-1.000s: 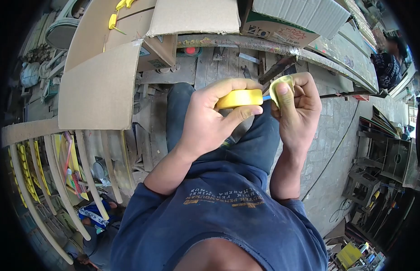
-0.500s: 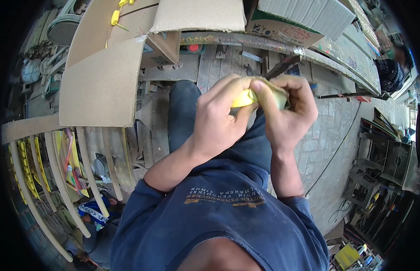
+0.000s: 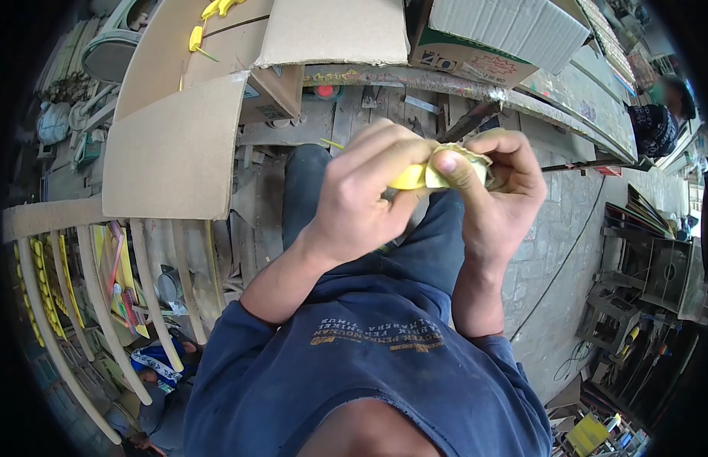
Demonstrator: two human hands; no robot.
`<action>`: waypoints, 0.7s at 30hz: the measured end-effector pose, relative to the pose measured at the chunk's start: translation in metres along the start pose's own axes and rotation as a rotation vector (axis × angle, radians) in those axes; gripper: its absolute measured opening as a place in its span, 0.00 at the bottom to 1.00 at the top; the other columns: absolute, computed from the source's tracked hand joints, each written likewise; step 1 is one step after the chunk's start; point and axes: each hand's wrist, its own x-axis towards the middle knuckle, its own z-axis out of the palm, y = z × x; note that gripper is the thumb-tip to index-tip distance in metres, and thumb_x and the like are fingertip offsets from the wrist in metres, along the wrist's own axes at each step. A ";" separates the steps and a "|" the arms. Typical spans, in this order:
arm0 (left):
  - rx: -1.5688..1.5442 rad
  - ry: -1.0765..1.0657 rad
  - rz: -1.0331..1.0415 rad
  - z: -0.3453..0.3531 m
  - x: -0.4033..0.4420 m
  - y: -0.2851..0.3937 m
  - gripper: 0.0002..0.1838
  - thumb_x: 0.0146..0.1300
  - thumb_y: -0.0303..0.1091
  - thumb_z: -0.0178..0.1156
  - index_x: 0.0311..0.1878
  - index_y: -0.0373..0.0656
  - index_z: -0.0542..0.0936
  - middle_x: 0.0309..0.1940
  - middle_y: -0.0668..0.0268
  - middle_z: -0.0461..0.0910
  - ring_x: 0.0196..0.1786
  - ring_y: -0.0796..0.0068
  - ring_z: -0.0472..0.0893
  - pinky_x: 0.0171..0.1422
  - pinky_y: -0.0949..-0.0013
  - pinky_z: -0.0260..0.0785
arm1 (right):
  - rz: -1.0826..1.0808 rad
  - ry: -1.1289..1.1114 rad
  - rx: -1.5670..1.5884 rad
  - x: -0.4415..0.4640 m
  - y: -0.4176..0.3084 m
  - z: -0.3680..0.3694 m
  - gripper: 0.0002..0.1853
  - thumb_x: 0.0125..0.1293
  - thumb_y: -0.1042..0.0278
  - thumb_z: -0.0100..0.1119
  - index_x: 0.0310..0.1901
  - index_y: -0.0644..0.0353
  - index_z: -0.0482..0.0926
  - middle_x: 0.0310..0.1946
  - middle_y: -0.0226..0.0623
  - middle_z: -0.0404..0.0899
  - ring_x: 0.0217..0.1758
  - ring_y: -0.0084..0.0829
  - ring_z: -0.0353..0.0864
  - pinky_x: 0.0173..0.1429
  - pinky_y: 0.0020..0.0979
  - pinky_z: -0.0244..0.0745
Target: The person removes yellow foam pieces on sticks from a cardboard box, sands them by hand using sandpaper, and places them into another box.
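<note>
My left hand (image 3: pixel 369 190) is closed around a small smooth yellow piece (image 3: pixel 409 178), whose kind I cannot make out. One end of the piece points right. A thin yellow-green tip (image 3: pixel 332 142) shows beyond the left knuckles; whether it belongs to that piece is unclear. My right hand (image 3: pixel 500 190) grips a folded pale yellow-green sheet (image 3: pixel 438 180) with a rough tan edge, its thumb pressed on top. The sheet touches the right end of the yellow piece, perhaps wrapping it. Both hands are above my knees.
An open cardboard box (image 3: pixel 171 152) at upper left holds several yellow pieces (image 3: pixel 195 38). Another carton (image 3: pixel 476 62) stands by a worn wooden bench edge (image 3: pixel 415 76). Wooden slats (image 3: pixel 102 289) are at left. Another person (image 3: pixel 659 118) is at far right, and one more (image 3: pixel 160 365) at lower left.
My right hand has shifted slightly right and down, its thumb now lying over the sheet. More of the sheet's folded edge shows. The thin yellow-green tip has come into view.
</note>
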 end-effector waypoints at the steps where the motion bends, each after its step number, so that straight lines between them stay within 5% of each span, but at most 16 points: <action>1: -0.046 -0.005 -0.021 0.001 -0.001 0.001 0.14 0.44 0.17 0.65 0.38 0.36 0.80 0.30 0.59 0.78 0.33 0.61 0.78 0.35 0.67 0.70 | -0.031 0.017 0.007 0.000 -0.001 0.000 0.15 0.48 0.75 0.76 0.34 0.63 0.76 0.29 0.28 0.76 0.30 0.13 0.72 0.33 0.15 0.68; 12: -0.248 -0.115 0.000 0.000 -0.005 0.006 0.14 0.47 0.25 0.71 0.38 0.36 0.79 0.31 0.61 0.78 0.33 0.66 0.78 0.37 0.70 0.70 | -0.042 0.058 0.048 -0.003 -0.015 -0.002 0.17 0.47 0.79 0.75 0.34 0.63 0.74 0.29 0.27 0.74 0.29 0.14 0.71 0.33 0.15 0.66; 14: -0.280 -0.034 -0.083 -0.003 -0.002 0.007 0.14 0.47 0.26 0.71 0.37 0.37 0.79 0.30 0.61 0.78 0.31 0.67 0.78 0.37 0.72 0.69 | -0.121 -0.027 0.063 -0.013 -0.008 -0.009 0.16 0.49 0.79 0.73 0.37 0.63 0.74 0.34 0.31 0.76 0.35 0.16 0.74 0.36 0.17 0.68; 15: -0.296 -0.082 -0.058 -0.008 -0.001 0.005 0.15 0.50 0.27 0.71 0.39 0.33 0.78 0.33 0.63 0.78 0.33 0.75 0.75 0.38 0.75 0.66 | -0.063 0.038 0.145 -0.014 -0.009 -0.006 0.16 0.50 0.79 0.72 0.37 0.64 0.74 0.33 0.31 0.76 0.35 0.17 0.75 0.35 0.17 0.68; 18: -0.421 -0.107 -0.124 -0.008 -0.004 0.006 0.16 0.51 0.28 0.71 0.40 0.34 0.78 0.32 0.63 0.77 0.33 0.77 0.74 0.38 0.76 0.66 | 0.098 0.143 0.297 -0.011 -0.012 -0.011 0.16 0.52 0.81 0.70 0.39 0.64 0.73 0.30 0.31 0.77 0.31 0.18 0.75 0.33 0.18 0.68; 21: -0.615 -0.051 -0.256 -0.002 -0.009 0.007 0.18 0.51 0.30 0.72 0.41 0.34 0.77 0.32 0.64 0.76 0.33 0.78 0.74 0.37 0.77 0.65 | 0.014 -0.042 0.417 -0.008 -0.007 -0.013 0.17 0.48 0.81 0.73 0.35 0.63 0.73 0.27 0.30 0.76 0.28 0.17 0.74 0.31 0.17 0.68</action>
